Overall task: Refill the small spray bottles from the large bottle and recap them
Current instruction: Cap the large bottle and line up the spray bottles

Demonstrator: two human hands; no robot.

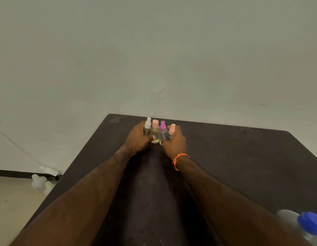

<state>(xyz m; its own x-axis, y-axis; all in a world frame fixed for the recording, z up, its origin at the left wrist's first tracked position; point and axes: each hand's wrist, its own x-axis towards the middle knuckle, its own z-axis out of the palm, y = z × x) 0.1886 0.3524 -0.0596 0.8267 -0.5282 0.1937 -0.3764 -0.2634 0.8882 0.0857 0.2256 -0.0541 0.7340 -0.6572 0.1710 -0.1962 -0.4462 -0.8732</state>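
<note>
My only view: head-worn, wide-angle, looking forward and down along both forearms across the dark surface (225, 157) toward the wall (154, 50).

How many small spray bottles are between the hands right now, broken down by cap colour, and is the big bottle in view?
White cap: 1
Pink cap: 2
Purple cap: 1
Small spray bottles total: 4
Large bottle, blue cap: 1, at the near right edge
Total bottles on the table: 5

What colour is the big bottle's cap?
Blue: the large bottle's cap, in the head view's bottom right corner.
</note>
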